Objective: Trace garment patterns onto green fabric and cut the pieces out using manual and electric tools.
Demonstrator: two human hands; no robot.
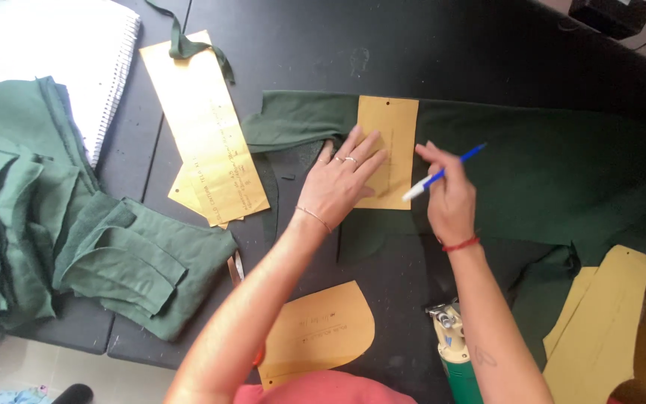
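Rounded template near | left hand flat, pressing one template | right hand gripping one pen

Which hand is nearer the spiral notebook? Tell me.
Left. The left hand presses the small rectangular pattern piece, on the spiral notebook side; the right hand, holding a pen, is farther.

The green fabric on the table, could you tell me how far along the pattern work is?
Done: a pile of cut green pieces lies at the left. In hand: the left hand presses a rectangular paper pattern onto the green fabric while the right hand holds a blue pen at its edge. Left: most of the fabric is uncut.
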